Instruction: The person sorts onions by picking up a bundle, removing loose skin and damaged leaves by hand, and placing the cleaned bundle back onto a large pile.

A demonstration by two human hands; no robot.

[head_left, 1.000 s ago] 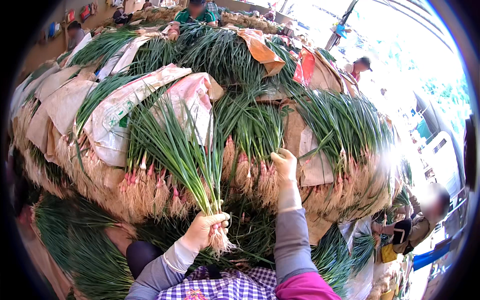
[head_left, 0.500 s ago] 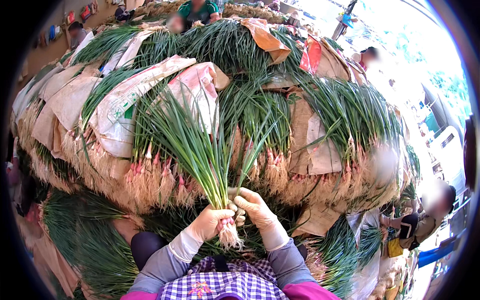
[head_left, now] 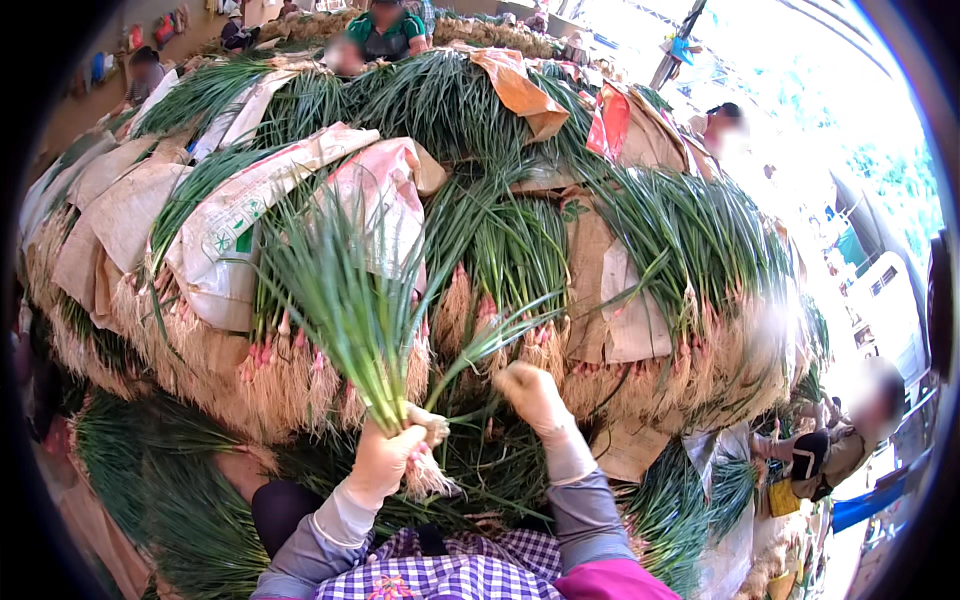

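Note:
My left hand (head_left: 385,455), in a pale glove, is closed around a bunch of green onions (head_left: 365,345) just above their pink bulbs. The long green leaves fan upward and away from me, blurred at the tips, and the pale roots (head_left: 428,478) hang below the fist. One stalk (head_left: 480,345) leans off to the right of the bunch. Apart from it, to the right, my gloved right hand (head_left: 532,398) is raised with its fingers curled in. Motion blurs that hand, and what it holds, if anything, cannot be made out.
A high heap of green onions (head_left: 700,235) with roots facing me stands ahead, partly covered by sacks (head_left: 225,250) and brown paper sheets. More green onions (head_left: 190,510) lie low at left and right. A seated person (head_left: 850,440) is at right; another person (head_left: 385,40) is behind the heap.
My right hand has come away from the bunch and moved right and up. My left hand has shifted left with the bunch, whose leaves now lean further left.

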